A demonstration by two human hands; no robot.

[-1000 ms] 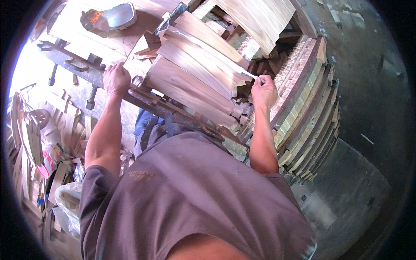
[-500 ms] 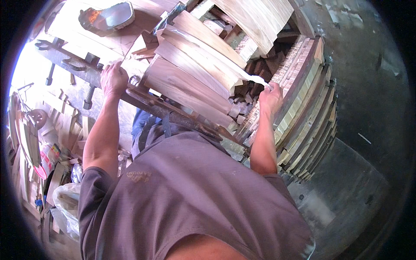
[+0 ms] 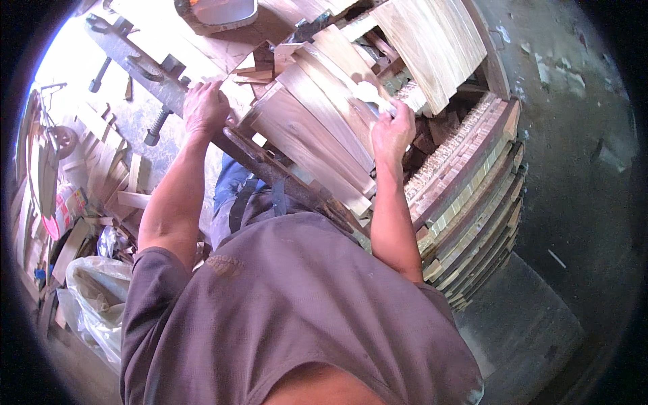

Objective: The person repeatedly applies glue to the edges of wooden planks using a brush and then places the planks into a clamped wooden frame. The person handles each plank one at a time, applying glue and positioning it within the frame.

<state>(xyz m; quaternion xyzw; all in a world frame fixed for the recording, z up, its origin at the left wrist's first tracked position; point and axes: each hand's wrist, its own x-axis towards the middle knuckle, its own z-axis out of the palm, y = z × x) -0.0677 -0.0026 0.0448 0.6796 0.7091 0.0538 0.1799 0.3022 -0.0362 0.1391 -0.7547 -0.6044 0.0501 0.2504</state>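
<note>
My left hand has its fingers curled over the edge of a long rusty metal clamp bar with bolts along it. In my right hand is a small white flat-ended spreader, its broad end pointing up and left; my fingers hide its handle. It hangs over several pale wooden boards lying side by side just beyond the bar. Whether it touches them I cannot tell. A larger wide board lies at an angle beyond my right hand.
A tray holding white stuff stands at the far edge. Layered wood strips form a tall stack on my right. To the left are wood offcuts, a white and pink bucket and a clear plastic bag. Dark floor lies beyond the stack.
My right hand has moved up and left with the white spreader, from beside the stacked strips to over the boards. My left hand remains on the bar; the whole view has shifted slightly.
</note>
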